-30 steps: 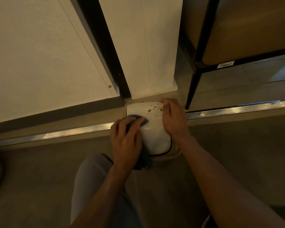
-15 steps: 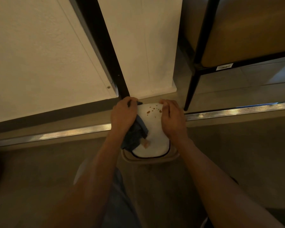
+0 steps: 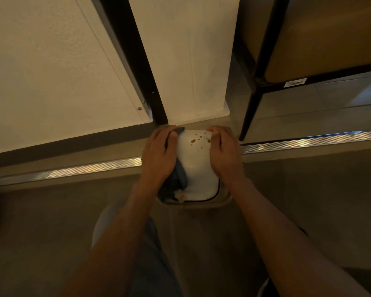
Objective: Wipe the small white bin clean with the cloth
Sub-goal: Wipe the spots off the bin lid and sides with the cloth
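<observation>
The small white bin (image 3: 198, 168) stands on the floor below me, against the base of a white wall. Its lid carries brown spots (image 3: 198, 139) near the far edge. My left hand (image 3: 160, 156) presses a dark blue cloth (image 3: 179, 181) onto the bin's left side, fingers curled over the cloth at the far left corner. The cloth's tail hangs down the near left edge. My right hand (image 3: 224, 153) grips the bin's right side, with its fingers curled at the far right corner.
A black door frame (image 3: 137, 61) and white panels rise behind the bin. A metal threshold strip (image 3: 84, 170) crosses the floor on both sides. A black-legged chair (image 3: 251, 108) stands at the right. My knee (image 3: 146, 254) is below the bin.
My left hand has slid with the cloth from the lid's near left part up to the far left corner. The right hand has stayed on the bin's right side.
</observation>
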{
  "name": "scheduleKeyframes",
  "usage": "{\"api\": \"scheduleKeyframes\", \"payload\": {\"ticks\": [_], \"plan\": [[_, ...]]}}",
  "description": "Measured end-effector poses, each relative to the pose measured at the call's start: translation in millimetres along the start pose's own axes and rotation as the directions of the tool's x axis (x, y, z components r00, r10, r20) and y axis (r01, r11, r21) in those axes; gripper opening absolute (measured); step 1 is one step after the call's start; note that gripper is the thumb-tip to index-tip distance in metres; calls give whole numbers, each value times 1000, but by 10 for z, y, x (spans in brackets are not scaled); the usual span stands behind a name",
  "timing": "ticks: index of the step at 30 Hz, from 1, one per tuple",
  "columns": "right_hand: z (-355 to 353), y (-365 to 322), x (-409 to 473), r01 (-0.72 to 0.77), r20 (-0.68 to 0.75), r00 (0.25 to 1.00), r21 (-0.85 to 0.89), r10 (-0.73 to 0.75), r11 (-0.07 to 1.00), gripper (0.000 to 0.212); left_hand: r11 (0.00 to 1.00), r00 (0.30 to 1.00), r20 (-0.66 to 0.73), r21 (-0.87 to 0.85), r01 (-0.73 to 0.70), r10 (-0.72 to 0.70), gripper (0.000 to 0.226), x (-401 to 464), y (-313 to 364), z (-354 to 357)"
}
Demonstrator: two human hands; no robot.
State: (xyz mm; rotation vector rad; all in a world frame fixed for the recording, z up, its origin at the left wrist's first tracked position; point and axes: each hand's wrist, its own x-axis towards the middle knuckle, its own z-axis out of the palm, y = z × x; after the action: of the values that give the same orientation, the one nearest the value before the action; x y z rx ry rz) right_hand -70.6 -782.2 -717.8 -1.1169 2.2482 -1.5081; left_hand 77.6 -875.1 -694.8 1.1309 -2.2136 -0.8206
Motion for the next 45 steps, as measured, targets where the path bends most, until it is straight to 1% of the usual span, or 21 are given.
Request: {"api": "scheduleKeyframes", "payload": {"ticks": [3, 5, 7, 10, 13, 14, 16, 17, 18, 19, 20, 22, 25, 28, 29, 31, 36, 38, 41, 42, 45], "plan": [[10, -14, -12, -6, -3, 1000, -2, 6, 1000, 28, 986, 968, 221, 147, 83, -115, 38, 418, 112, -49], [16, -30, -14, -14, -22, 1000, -3, 14, 1000, 28, 941, 924, 342, 334, 50, -171, 42, 628, 196, 1], [25, -40, -20, -14, -54, 998, -1, 14, 1000, 28, 904, 905, 394, 428, -23, -164, 43, 695, 252, 64], [38, -41, -37, -11, -76, 997, 0, 11, 1000, 27, 935, 937, 336, 354, -29, -98, 49, 593, 221, 14], [47, -37, -36, -10, -89, 996, -3, 10, 1000, 28, 995, 970, 238, 74, -64, 45, 44, 392, 63, -110], [45, -39, -35, -14, -85, 996, -1, 14, 1000, 28, 998, 979, 195, -26, -55, 59, 40, 312, 20, -138], [33, -35, -31, -19, -72, 997, 3, 19, 1000, 28, 972, 990, 141, -230, 57, -25, 36, 225, -50, -159], [29, -30, -31, -18, -62, 998, 7, 19, 1000, 28, 944, 982, 161, -297, 142, -97, 36, 233, -51, -167], [27, -24, -28, -20, -49, 999, 6, 20, 1000, 28, 926, 966, 201, -309, 217, -160, 36, 284, -31, -171], [28, -22, -23, -23, -37, 999, -1, 23, 1000, 29, 925, 945, 250, -261, 277, -213, 37, 374, 1, -171], [32, -23, -18, -30, -29, 999, -9, 30, 1000, 29, 937, 919, 301, -161, 311, -254, 39, 484, 43, -168], [35, -38, -15, -43, -38, 998, -9, 42, 999, 30, 948, 873, 372, 74, 311, -315, 41, 684, 148, -111], [38, -41, -22, -31, -79, 996, -9, 31, 999, 29, 945, 914, 320, 287, 158, -250, 43, 710, 240, 26], [55, -34, -23, -19, -91, 996, -33, 16, 999, 28, 970, 995, 89, 244, 12, -34, 39, 341, 172, 46], [55, -31, -17, -16, -93, 996, -40, 12, 999, 28, 974, 998, 5, 218, -60, 60, 36, 187, 129, 44], [51, -19, -13, -1, -91, 996, -39, -3, 999, 28, 968, 979, -82, 183, -170, 188, 36, -108, 21, 69], [34, -8, -13, 4, -63, 998, -15, -5, 1000, 28, 938, 966, -24, 247, -243, 257, 53, -653, -249, 150], [32, 0, -12, 17, -58, 998, -17, -18, 1000, 28, 948, 964, -2, 183, -261, 266, 50, -588, -269, 93], [47, 6, -10, 18, -60, 998, -23, -20, 1000, 27, 993, 993, -47, 32, -109, 111, 42, -261, -152, 36], [49, 11, -9, 17, -64, 998, -26, -19, 1000, 27, 995, 993, -66, 18, -98, 99, 40, -180, -104, 37], [47, 13, -3, 22, -68, 997, -26, -24, 999, 27, 980, 976, -112, 94, -178, 188, 35, -240, -53, 112]]}}
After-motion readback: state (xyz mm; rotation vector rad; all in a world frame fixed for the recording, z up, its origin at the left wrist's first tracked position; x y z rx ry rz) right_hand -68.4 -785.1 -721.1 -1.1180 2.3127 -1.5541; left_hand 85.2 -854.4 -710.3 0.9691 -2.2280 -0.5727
